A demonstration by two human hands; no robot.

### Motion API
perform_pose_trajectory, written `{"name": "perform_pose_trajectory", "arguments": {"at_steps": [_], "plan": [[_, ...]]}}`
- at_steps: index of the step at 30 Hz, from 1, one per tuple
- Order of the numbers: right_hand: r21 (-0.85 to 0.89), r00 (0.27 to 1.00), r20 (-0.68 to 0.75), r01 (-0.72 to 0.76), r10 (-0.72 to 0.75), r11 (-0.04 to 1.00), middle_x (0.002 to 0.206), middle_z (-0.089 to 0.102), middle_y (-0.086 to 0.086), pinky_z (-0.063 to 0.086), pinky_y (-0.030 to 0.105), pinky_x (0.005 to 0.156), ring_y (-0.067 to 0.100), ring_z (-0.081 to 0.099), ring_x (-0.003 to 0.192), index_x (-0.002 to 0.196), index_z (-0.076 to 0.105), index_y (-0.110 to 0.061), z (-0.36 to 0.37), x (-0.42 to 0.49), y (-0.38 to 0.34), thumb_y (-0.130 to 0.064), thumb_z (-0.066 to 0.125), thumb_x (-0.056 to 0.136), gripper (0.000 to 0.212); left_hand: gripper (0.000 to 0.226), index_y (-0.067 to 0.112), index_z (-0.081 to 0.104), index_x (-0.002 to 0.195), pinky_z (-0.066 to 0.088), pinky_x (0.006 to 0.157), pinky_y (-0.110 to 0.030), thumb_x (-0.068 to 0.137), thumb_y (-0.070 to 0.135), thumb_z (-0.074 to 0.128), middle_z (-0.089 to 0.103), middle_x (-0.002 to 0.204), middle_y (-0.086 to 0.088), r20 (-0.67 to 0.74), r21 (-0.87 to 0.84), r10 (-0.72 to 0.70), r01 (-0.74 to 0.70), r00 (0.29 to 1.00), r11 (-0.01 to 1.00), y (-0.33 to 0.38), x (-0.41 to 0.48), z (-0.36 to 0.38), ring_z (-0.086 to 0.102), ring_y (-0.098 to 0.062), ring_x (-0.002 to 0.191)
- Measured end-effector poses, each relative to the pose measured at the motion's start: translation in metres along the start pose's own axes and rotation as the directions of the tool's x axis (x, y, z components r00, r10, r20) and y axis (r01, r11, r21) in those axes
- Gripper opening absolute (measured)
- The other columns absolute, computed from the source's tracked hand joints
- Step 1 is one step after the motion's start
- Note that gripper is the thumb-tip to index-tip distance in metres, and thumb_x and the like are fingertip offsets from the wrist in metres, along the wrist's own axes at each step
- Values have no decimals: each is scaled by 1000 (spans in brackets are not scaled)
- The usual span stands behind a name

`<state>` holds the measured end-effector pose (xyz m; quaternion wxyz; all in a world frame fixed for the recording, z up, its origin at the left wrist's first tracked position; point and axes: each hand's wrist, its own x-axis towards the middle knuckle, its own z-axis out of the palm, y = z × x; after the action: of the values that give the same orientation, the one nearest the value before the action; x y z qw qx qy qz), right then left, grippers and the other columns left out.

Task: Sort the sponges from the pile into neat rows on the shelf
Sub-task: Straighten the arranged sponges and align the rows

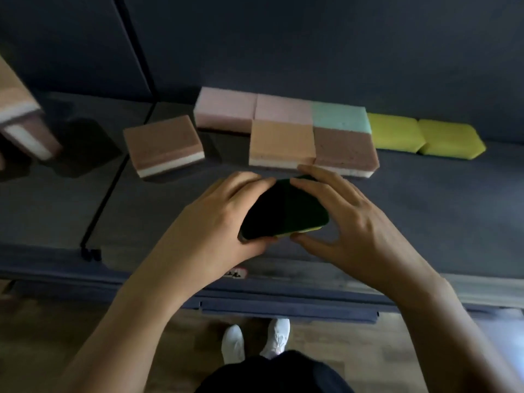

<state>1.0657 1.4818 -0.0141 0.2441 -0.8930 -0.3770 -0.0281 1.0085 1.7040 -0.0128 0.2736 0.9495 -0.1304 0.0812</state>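
Observation:
Both my hands hold a dark green scouring sponge [285, 208] with a thin yellow underside just above the dark shelf [425, 211]. My left hand [215, 219] grips its left end and my right hand [340, 217] pinches its right end. Behind it stand rows of sponges: two pink ones [226, 109], a teal one [340, 117], an orange one [280, 143], a brown one [344, 148] and two yellow ones [397, 134]. A brown sponge [163, 146] with a white layer sits apart to the left.
A stack of sponges [22, 120] leans at the far left, partly out of view. A dark divider line [107, 194] crosses the shelf on the left. The shelf's front edge [283, 279] carries a small label. Below are a wooden floor and my white shoes [255, 338].

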Motion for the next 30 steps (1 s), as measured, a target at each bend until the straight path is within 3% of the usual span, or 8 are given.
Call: {"name": "perform_pose_trajectory", "arguments": {"at_steps": [4, 12, 17, 21, 26, 30], "plan": [[17, 995, -55, -88, 89, 996, 139, 47, -6, 51, 35, 95, 14, 51, 124, 138, 51, -18, -13, -25, 18, -37, 77, 79, 67, 68, 16, 46, 141, 53, 93, -43, 80, 42, 64, 45, 141, 1, 53, 16, 92, -93, 994, 996, 19, 18, 21, 46, -18, 128], [88, 976, -141, -152, 164, 984, 132, 55, -4, 52, 33, 94, 11, 56, 118, 134, 55, -15, -52, -58, 85, -46, 69, 84, 61, 68, 17, 48, 140, 53, 95, -38, 79, 30, 74, 38, 147, -1, 72, 180, 203, -213, 976, 960, 74, 70, 53, 46, -19, 129], [148, 967, -159, -177, 200, 973, 123, 62, -12, 49, 26, 94, 3, 58, 113, 129, 60, -21, -79, -75, 129, -60, 55, 89, 56, 56, 17, 52, 131, 52, 79, -23, 80, 22, 74, 58, 123, 2, 35, 170, 166, -169, 986, 971, 108, 101, 78, 61, -16, 106], [226, 970, -124, -177, 208, 958, 131, 52, -18, 43, 16, 97, -1, 52, 118, 138, 46, -28, -94, -86, 158, -53, 67, 83, 65, 63, 17, 48, 136, 38, 68, -10, 79, 35, 69, 67, 106, 3, 11, 159, 97, -97, 995, 982, 130, 118, 92, 64, -7, 84], [236, 972, -144, -148, 185, 960, 119, 50, -21, 49, 24, 76, 6, 57, 94, 127, 48, -36, -103, -89, 182, -44, 53, 94, 34, 82, 23, 30, 149, 43, 77, -15, 78, 44, 67, 51, 133, -1, 88, 117, 88, -98, 992, 988, 142, 127, 114, 59, -10, 102], [254, 977, -123, -142, 177, 957, 123, 50, -14, 50, 28, 77, 10, 56, 101, 129, 51, -31, -104, -93, 192, -42, 48, 98, 33, 91, 19, 34, 146, 47, 78, -27, 70, 44, 76, 41, 140, -2, 82, 204, 62, -78, 995, 976, 148, 129, 121, 57, -21, 114]]}}
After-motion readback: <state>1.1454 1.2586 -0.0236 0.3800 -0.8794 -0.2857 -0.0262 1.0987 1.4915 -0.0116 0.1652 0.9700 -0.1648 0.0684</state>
